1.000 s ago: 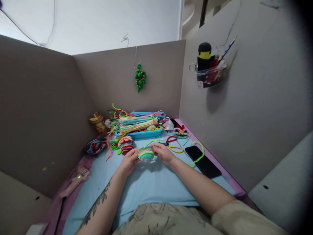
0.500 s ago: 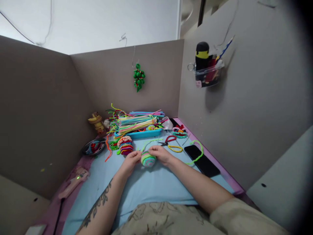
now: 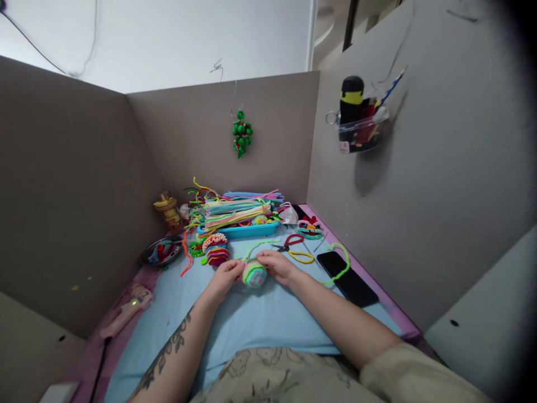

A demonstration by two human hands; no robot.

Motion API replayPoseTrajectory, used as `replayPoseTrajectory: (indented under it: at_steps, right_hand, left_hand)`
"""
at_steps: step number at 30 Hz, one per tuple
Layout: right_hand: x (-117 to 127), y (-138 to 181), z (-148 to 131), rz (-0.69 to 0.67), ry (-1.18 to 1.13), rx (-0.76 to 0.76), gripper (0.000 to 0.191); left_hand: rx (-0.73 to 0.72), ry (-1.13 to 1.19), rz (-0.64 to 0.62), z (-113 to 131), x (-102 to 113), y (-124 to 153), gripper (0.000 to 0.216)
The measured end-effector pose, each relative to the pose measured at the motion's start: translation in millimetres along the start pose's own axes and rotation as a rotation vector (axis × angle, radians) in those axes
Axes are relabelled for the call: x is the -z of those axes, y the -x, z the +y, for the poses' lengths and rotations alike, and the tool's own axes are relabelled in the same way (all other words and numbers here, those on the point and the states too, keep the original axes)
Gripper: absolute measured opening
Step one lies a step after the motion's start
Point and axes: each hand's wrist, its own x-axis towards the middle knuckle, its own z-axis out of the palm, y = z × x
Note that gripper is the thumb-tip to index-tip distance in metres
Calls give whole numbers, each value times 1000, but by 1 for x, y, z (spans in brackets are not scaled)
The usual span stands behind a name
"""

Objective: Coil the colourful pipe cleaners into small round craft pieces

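Between my hands is a small rounded piece coiled from pipe cleaners, striped in green, pink and turquoise. My left hand pinches its left edge with thumb and fingers. At its upper right, the fingers of my right hand are closed on the rim; the fingertips are partly hidden. A pale green pipe cleaner stretches from the top of the coiled piece toward the scissors, which have one red and one yellow handle. To the left stands another coiled piece in rainbow stripes with a peach, bumpy top.
A blue tray heaped with pipe cleaners stands at the back. A black phone lies on the right, a bright green pipe cleaner across it. On the left are a dark bowl and a pink glue gun. Grey partitions enclose the table.
The coiled piece has turned slightly between my fingers, so its spiral end faces me a little differently. Both hands keep their grip, and the camera view has shifted slightly.
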Motion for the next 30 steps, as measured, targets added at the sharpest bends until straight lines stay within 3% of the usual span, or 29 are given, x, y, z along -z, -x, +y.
replayPoseTrajectory:
  at_steps: [4, 8, 12, 18, 22, 27, 30]
  right_hand:
    - [-1, 3, -2, -111, 295, 117, 27]
    - [-3, 6, 0, -137, 436, 148, 31]
    - [1, 5, -3, -78, 387, 182, 30]
    - [8, 3, -12, 21, 288, 252, 25]
    - [9, 2, -11, 10, 280, 270, 24]
    - [3, 6, -11, -20, 335, 291, 24]
    - [-5, 13, -14, 27, 484, 441, 20]
  left_hand:
    - [-111, -263, -23, 5, -2, 4, 33]
    - [-167, -279, 31, 7, -4, 6, 26]
    - [-243, -267, 195, 6, 2, 3, 19]
    - [-393, -475, 192, 0, 12, 2, 12]
    - [-456, -558, 292, 1, 11, 4, 9]
    - [-514, -567, 407, 7, 7, 10, 12]
    - [-563, -489, 482, 9, 4, 15, 12]
